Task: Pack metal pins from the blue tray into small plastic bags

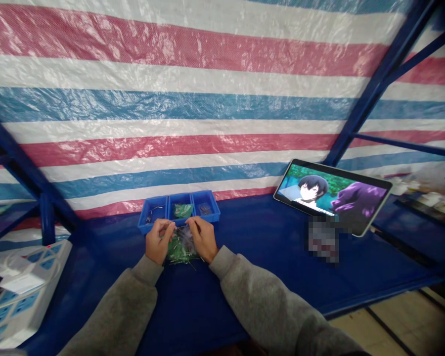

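Observation:
My left hand (158, 242) is closed, thumb and fingertips pinched together at the left of a small heap of green bits and thin metal pins (181, 249). Opposite it, my right hand (203, 241) is also pinched, its fingertips by a piece of clear plastic over the heap. Whatever sits in either pinch is too small to make out. Just behind the hands stands a blue three-compartment tray (157, 200). Its left compartment holds a few thin metal pieces, the middle one green pieces (183, 211), and the right one small greyish parts (205, 209).
A tablet (337, 194) playing a cartoon leans at the back right, with a blurred-out item (323, 241) in front. White power strips (25, 301) with plugs lie at the left. Blue metal frame bars (378, 89) and a striped tarp (193, 106) stand behind the blue table (259, 247).

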`<state>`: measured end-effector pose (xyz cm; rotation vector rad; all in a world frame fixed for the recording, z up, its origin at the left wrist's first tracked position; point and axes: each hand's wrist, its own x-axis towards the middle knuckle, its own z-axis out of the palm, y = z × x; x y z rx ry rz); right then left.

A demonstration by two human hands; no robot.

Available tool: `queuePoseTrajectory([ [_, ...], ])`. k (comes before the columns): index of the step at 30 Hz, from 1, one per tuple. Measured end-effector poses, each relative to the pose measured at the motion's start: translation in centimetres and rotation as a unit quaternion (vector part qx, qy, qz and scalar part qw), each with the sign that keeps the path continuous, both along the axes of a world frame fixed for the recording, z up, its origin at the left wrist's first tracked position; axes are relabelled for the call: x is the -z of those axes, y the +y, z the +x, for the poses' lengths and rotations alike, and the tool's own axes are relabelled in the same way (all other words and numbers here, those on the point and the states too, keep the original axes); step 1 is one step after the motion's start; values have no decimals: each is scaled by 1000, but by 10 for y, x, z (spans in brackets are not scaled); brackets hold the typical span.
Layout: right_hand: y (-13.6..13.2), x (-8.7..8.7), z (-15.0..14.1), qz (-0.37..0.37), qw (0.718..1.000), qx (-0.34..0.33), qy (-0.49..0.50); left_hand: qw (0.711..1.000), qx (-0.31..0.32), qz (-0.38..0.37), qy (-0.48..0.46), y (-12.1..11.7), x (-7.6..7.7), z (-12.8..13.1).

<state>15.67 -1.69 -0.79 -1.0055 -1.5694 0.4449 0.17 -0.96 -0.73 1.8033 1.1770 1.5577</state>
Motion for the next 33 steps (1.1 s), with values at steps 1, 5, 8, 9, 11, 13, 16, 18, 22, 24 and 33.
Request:
queuePoseTrajectory([
  [1,0,0,0,0,1000,1,2,1000,-12,11,18,1,1,-1],
  [5,1,0,0,5,1000,3,4,989,-48,83,110,3,3,-4],
  [8,1,0,0,9,1000,4,6,986,-68,93,121,4,3,-4],
  [9,1,0,0,10,1000,4,7,986,-77,89,114,3,3,-4],
  [11,1,0,0,9,1000,3,7,988,-88,82,102,2,3,-3],
  [13,0,0,1,9,1000,3,6,988,-81,82,103,1,1,-3],
  [16,0,-1,0,9,1000,2,7,988,-59,87,115,1,0,-4],
  [18,-1,-1,0,9,1000,1,8,989,-54,83,110,1,1,-6],
  [22,0,2,-1,2,1000,-13,-4,995,-42,47,74,3,6,-6],
  [24,1,4,-2,1,999,-30,-19,997,-31,33,58,3,6,-6],
  [33,2,5,-3,31,993,-77,-86,999,8,23,41,-2,-1,-3],
])
